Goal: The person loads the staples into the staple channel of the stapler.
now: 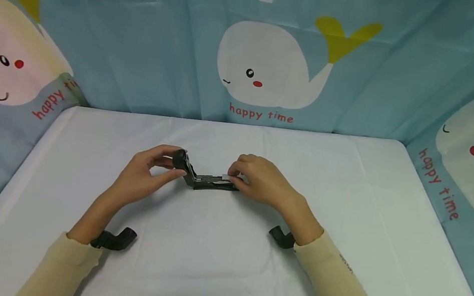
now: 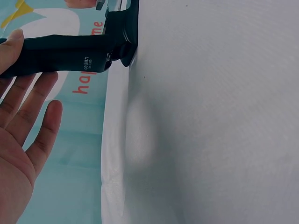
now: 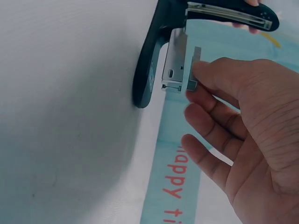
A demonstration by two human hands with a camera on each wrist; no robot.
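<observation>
A black stapler [image 1: 213,185] is opened wide over the white table, its top cover tilted up at the left and its metal magazine exposed. My left hand [image 1: 137,174] holds the raised cover between thumb and fingers. The cover [image 2: 65,53] crosses the left wrist view, with the thumb above it and the fingers below. At the other end, my right hand [image 1: 264,179] pinches a short silver strip of staples [image 3: 195,55] between thumb and index finger. That strip is right at the magazine [image 3: 175,60] in the right wrist view, and the other fingers are loosely bent below.
A white cloth [image 1: 183,272] covers the table. Behind it hangs a blue curtain [image 1: 141,53] printed with whales. A black curved piece [image 1: 117,239] shows at the left wrist, and a similar black piece [image 1: 281,237] at the right wrist.
</observation>
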